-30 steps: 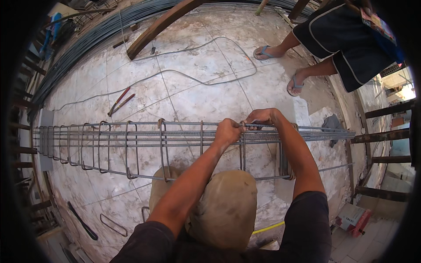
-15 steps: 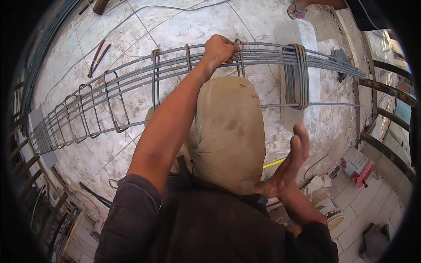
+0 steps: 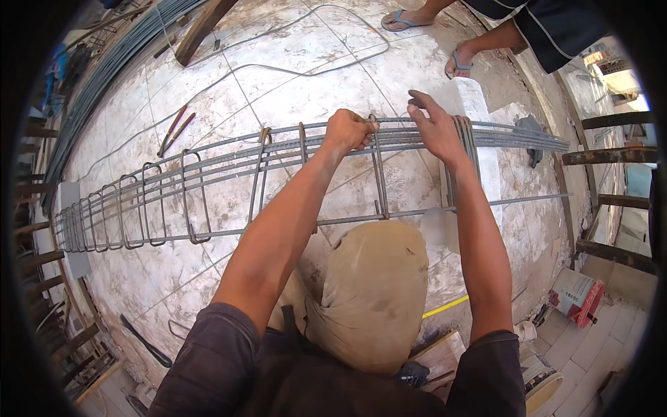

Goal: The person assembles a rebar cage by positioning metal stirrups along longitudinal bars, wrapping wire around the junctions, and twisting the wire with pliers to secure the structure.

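A long cage of steel rebar (image 3: 240, 155) with square wire stirrups lies across the floor in front of me. My left hand (image 3: 349, 131) is closed at the top bars, pinching the upper corner of one stirrup (image 3: 379, 177). Just right of it my right hand (image 3: 436, 132) hovers over the bars, fingers apart and nothing seen in them. Beside that hand hangs a tight bundle of stirrups (image 3: 471, 149), partly hidden by my wrist. Several more stirrups (image 3: 144, 201) are spaced along the left part of the cage. My bent knee is close to the near bottom bar.
Red-handled pincers (image 3: 175, 131) lie beyond the cage. A cable (image 3: 278, 71) curls over the tiled floor. Long bars (image 3: 104, 90) are stacked at the far left. White blocks (image 3: 73, 197) support the cage ends. A person in sandals (image 3: 460, 61) stands far right; a bucket (image 3: 575, 295) is nearer right.
My right hand has risen from beside my knee to the top bars near the stirrup bundle. My left hand keeps its hold on the stirrup. The view has shifted, showing more of the other person's legs.
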A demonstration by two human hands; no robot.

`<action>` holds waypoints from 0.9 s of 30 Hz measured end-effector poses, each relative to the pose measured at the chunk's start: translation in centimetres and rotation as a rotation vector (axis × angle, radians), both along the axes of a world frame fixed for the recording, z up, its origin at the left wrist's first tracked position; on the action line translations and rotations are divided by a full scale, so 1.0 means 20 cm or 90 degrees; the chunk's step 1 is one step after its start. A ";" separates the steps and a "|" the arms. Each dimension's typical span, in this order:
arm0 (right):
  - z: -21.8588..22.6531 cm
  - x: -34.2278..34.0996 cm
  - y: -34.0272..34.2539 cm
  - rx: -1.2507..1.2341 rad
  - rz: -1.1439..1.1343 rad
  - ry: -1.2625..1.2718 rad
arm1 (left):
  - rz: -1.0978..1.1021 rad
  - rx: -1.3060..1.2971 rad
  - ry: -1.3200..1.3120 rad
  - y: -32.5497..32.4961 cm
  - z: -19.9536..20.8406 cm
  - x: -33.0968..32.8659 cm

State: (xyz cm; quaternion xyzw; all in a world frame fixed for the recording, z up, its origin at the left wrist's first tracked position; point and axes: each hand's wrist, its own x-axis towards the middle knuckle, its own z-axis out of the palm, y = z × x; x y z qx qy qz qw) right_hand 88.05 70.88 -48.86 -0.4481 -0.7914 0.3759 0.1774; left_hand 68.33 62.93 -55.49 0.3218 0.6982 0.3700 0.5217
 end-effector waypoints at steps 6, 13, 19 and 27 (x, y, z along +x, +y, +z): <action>-0.22 -0.33 0.35 -0.330 0.367 -0.202 | 0.027 -0.001 0.002 -0.04 -0.03 -0.03; -0.31 -0.25 0.45 -0.423 0.355 -0.160 | 0.011 -0.011 -0.013 -0.02 -0.03 -0.01; -0.28 -0.28 0.25 -0.106 0.331 -0.206 | 0.034 -0.012 -0.028 -0.04 -0.02 -0.04; -0.18 -0.24 0.16 0.106 0.297 -0.191 | 0.030 -0.001 -0.062 -0.02 -0.03 -0.03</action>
